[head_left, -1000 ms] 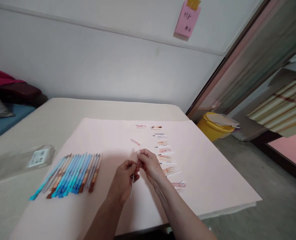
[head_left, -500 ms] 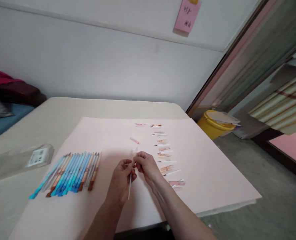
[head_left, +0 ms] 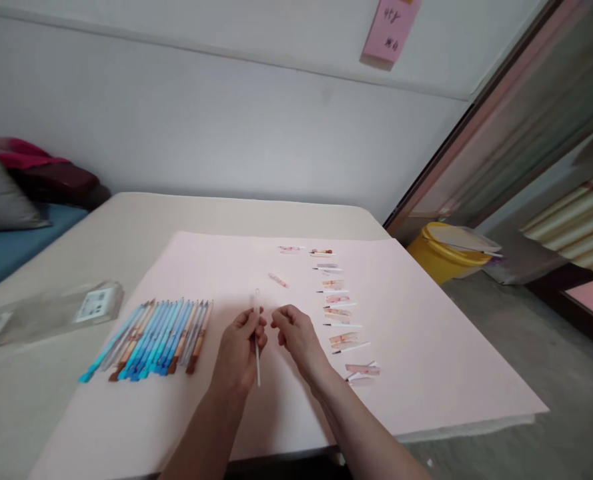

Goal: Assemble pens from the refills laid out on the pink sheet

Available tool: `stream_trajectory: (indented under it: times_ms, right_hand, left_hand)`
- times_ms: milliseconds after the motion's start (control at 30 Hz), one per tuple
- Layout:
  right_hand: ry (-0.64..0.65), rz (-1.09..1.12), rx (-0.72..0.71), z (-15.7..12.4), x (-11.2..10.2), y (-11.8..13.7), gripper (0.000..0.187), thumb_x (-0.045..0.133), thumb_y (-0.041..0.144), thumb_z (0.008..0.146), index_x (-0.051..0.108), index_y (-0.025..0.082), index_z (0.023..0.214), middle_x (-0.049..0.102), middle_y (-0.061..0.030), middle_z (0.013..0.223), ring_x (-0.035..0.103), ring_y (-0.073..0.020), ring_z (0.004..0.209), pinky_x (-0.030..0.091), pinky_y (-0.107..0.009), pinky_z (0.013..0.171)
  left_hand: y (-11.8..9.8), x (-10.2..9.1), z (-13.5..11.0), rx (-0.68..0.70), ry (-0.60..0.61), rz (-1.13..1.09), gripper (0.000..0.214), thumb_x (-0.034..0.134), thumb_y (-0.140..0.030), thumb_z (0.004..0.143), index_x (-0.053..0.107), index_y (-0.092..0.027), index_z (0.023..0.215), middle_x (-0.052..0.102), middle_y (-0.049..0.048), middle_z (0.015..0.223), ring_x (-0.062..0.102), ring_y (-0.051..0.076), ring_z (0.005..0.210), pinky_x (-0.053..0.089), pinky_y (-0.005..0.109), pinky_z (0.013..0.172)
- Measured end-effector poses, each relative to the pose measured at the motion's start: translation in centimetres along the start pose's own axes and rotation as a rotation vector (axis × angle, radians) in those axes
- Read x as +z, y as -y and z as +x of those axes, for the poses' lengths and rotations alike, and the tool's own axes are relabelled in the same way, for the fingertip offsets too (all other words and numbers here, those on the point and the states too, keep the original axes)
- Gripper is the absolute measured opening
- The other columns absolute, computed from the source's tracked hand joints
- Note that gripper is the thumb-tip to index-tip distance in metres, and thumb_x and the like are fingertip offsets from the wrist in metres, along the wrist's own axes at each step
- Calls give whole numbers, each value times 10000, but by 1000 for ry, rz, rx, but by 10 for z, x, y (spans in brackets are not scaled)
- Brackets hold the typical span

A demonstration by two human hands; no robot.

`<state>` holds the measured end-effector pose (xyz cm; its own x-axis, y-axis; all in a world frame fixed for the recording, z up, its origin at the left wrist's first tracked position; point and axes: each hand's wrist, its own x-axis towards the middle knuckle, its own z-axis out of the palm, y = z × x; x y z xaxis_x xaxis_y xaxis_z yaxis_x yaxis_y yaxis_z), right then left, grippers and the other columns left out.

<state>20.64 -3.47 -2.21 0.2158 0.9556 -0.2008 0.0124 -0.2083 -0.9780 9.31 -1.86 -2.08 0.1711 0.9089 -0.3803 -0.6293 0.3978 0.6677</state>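
Observation:
My left hand [head_left: 241,347] pinches a thin white pen refill [head_left: 257,353], held nearly upright over the pink sheet [head_left: 426,347]. My right hand [head_left: 292,333] hovers just to its right, fingers curled and a small gap away from the refill, with nothing visible in them. A row of blue and brown pens [head_left: 151,339] lies to the left of my hands. To the right lies a column of small pen caps and refills [head_left: 340,310]. One loose cap [head_left: 277,279] rests beyond my hands.
A clear plastic package [head_left: 51,312] lies at the table's left edge. A yellow bucket [head_left: 439,252] stands on the floor at the right. Cushions [head_left: 21,180] sit at the far left. A pink note [head_left: 389,30] hangs on the wall.
My right hand has let go of the refill's top and drawn slightly away to the right. The left hand keeps the refill. The view has shifted a little.

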Motion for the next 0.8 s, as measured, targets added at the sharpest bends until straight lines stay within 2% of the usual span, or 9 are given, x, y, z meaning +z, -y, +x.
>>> stream_trajectory:
  times_ms: [67, 133, 200, 267, 367, 567, 800]
  right_hand:
    - [62, -126, 10, -8, 4, -2, 260, 507, 397, 807, 528, 181, 663, 589, 16, 559, 436, -68, 378, 308, -200, 392]
    - [239, -185, 76, -17, 11, -3, 289, 497, 413, 813, 515, 186, 636, 589, 14, 515, 423, -71, 329, 286, -199, 356]
    - [408, -154, 135, -27, 19, -3, 275, 505, 393, 807, 514, 186, 627, 588, 15, 493, 419, -72, 310, 268, -193, 336]
    - [477, -87, 145, -35, 26, -2, 246, 504, 346, 803, 509, 183, 619, 589, 17, 496, 423, -67, 313, 263, -184, 333]
    - [448, -63, 117, -38, 32, -1, 234, 489, 292, 799, 484, 186, 590, 567, 31, 480, 407, -59, 307, 248, -178, 325]
    - [334, -222, 6, -33, 31, -7, 265, 468, 252, 813, 477, 189, 555, 534, 45, 436, 393, -60, 325, 282, -194, 391]
    - [232, -362, -125, -31, 26, 2, 300, 490, 239, 814, 483, 192, 517, 515, 41, 435, 450, -84, 428, 325, -199, 472]
  left_hand:
    - [-9, -4, 4, 49, -59, -75, 110, 652, -147, 729, 621, -83, 812, 535, 35, 696, 433, 46, 512, 355, 158, 436]
    - [-17, -7, 6, 91, -87, -116, 89, 640, -127, 739, 623, -80, 813, 537, 38, 707, 442, 43, 512, 366, 154, 437]
    - [-21, -9, 6, 115, -101, -122, 80, 647, -137, 744, 617, -89, 800, 542, 40, 722, 454, 44, 515, 376, 153, 439]
    - [-23, -10, 4, 128, -119, -116, 81, 658, -149, 741, 609, -101, 785, 547, 37, 732, 465, 46, 520, 384, 152, 440]
    - [-23, -10, 2, 136, -140, -134, 69, 655, -141, 742, 596, -115, 766, 549, 28, 730, 480, 53, 533, 404, 157, 455]
    - [-24, -13, 3, 117, -182, -144, 80, 639, -157, 757, 608, -131, 825, 583, 40, 765, 543, 90, 620, 454, 189, 520]
    - [-26, -14, -2, 154, -137, -14, 172, 696, -233, 705, 606, -131, 811, 603, 41, 749, 546, 98, 639, 445, 203, 573]
